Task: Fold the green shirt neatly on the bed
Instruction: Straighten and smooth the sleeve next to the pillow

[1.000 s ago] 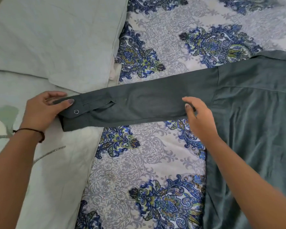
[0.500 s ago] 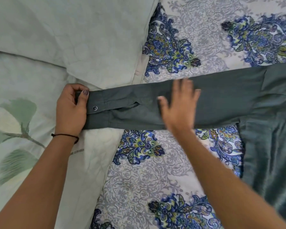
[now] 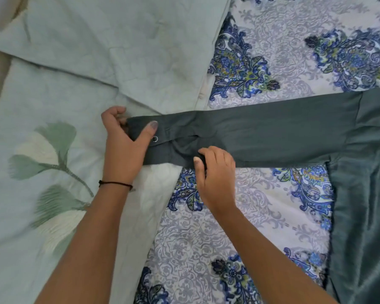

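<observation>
Spreading across the bed [image 3: 239, 233], the green shirt [image 3: 364, 194] lies at my right, its sleeve [image 3: 272, 132] stretched out flat leftward. My left hand [image 3: 123, 150] pinches the cuff [image 3: 160, 150], thumb on top; my right hand [image 3: 215, 176] nips the sleeve's lower edge. Best keep it taut and lift both ends together so no crease sets.

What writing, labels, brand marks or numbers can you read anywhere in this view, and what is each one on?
None: no readable text in this view.
The green shirt shows no tag or print; the snap on its cuff is too small to show any marking.
The patterned bedsheet and pale pillow carry only floral and leaf designs.
The left hand and right hand hide part of the sleeve.
</observation>
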